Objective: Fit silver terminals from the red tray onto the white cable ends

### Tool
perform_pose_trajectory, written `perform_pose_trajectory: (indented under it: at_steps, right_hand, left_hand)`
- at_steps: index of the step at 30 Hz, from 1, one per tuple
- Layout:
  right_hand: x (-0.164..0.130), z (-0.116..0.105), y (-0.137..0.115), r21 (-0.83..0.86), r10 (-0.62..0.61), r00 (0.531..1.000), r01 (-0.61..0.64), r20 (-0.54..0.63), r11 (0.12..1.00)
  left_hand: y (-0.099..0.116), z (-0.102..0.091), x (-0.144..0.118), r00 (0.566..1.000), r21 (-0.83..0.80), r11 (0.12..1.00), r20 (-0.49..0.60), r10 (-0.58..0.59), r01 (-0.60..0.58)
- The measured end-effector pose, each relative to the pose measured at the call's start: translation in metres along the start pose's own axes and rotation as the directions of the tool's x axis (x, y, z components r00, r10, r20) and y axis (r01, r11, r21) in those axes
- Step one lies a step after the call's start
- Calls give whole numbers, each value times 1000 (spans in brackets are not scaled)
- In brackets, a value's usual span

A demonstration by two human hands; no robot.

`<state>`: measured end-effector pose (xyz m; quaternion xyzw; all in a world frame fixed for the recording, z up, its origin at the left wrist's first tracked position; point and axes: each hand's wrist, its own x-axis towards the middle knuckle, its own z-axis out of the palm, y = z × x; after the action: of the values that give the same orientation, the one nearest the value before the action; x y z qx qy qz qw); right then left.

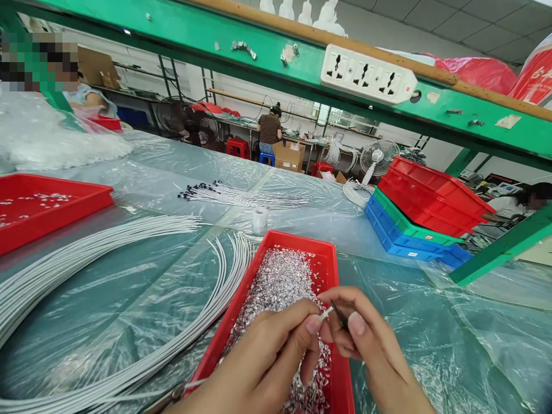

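Thumb and forefinger of the left hand [267, 356] pinch the tip of a thin white wire [326, 313], low in the frame just right of centre. The right hand [371, 345] meets it there, its fingers pressed together on a small dark piece [340, 316] that touches the wire's end; what that piece is, I cannot tell. The wire looks light and springy, likely to flick away unless it is gripped close to the tip, as here. The dark piece seems tiny and slippery, best nipped between fingertips.

Directly beneath both hands sits a red tray [328, 253] heaped with small silvery metal bits [276, 287], light and easily scattered. To the left, long white wires [129, 241] curve across the plastic-covered table [409, 322]. Another red tray [64, 201] lies at the left edge, and stacked bins [414, 224] stand at right.
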<state>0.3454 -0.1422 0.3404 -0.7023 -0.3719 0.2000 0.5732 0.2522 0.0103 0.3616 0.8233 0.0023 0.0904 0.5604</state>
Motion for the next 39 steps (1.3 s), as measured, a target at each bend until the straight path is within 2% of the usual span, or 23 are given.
perform_pose_trajectory:
  at_steps: [4, 9, 15, 21, 29, 33, 37, 39]
  right_hand:
    - [1, -1, 0, -91, -36, 999, 36, -2, 995]
    - [2, -2, -2, -114, 16, 997, -8, 74, 993]
    - [5, -6, -3, -69, 28, 990, -19, 136, 997]
    - [5, -9, -7, -7, 61, 985, -60, 162, 998]
    - [2, -5, -11, 53, 97, 987, -105, 128, 993]
    - [-1, -3, -14, 91, 71, 992, -81, 105, 993]
    - [-8, 0, -17, 134, 95, 992, -106, 80, 985]
    - [-8, 1, -16, 119, 108, 991, -117, 77, 986]
  left_hand:
    - [1, 1, -1, 1000, -6, 1000, -11, 15, -15]
    - [1, -1, 0, 1000, 22, 1000, -8, 14, -14]
    - [-2, -5, 3, 991, 53, 990, 33, 133, -134]
    - [-11, -3, 3, 950, 184, 935, -6, 311, -305]
    - [-13, 4, -3, 933, 496, 812, -13, 361, -307]
    - [-17, 7, -1, 881, 479, 781, -31, 472, -401]
    - [-20, 6, 1, 864, 429, 790, -39, 502, -439]
    - [-17, 5, -2, 851, 415, 796, -89, 518, -441]
